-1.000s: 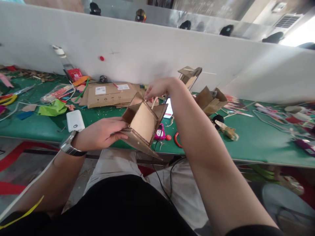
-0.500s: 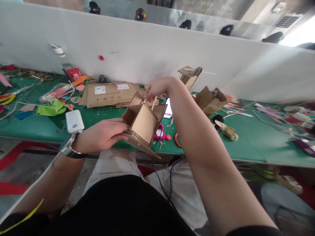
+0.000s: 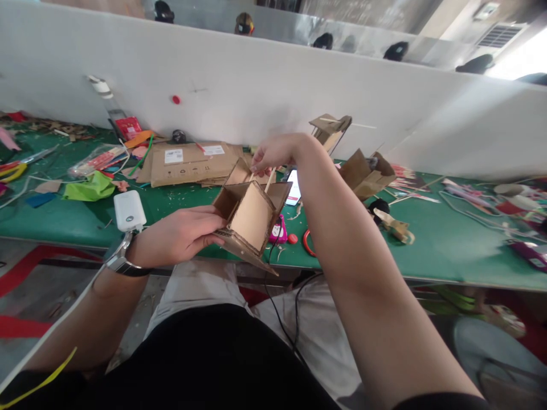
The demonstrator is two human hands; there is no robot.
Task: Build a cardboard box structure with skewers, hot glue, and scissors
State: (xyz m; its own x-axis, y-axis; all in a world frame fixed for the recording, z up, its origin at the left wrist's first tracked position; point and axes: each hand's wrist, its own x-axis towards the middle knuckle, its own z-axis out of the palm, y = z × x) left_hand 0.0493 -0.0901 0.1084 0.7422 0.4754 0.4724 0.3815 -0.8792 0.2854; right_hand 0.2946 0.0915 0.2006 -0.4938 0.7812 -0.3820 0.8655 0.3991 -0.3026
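Note:
A small open cardboard box model (image 3: pixel 250 219) is held up in front of the green table edge, above my lap. My left hand (image 3: pixel 179 233), with a wristwatch on the wrist, grips the model's left side and base. My right hand (image 3: pixel 276 154) reaches over the top, its fingers pinched at the model's far upper wall next to a thin wooden stick (image 3: pixel 268 180). What the pinch holds is too small to make out clearly.
The green table (image 3: pixel 444 245) carries flat cardboard sheets (image 3: pixel 188 162), a white power bank (image 3: pixel 129 209), green paper (image 3: pixel 92 187), a phone (image 3: pixel 294 188), a pink device with a black cable (image 3: pixel 277 230), red rings, other cardboard models (image 3: pixel 367 173) and scraps. A white partition stands behind.
The box model and both hands have shifted only very slightly; the grip is the same.

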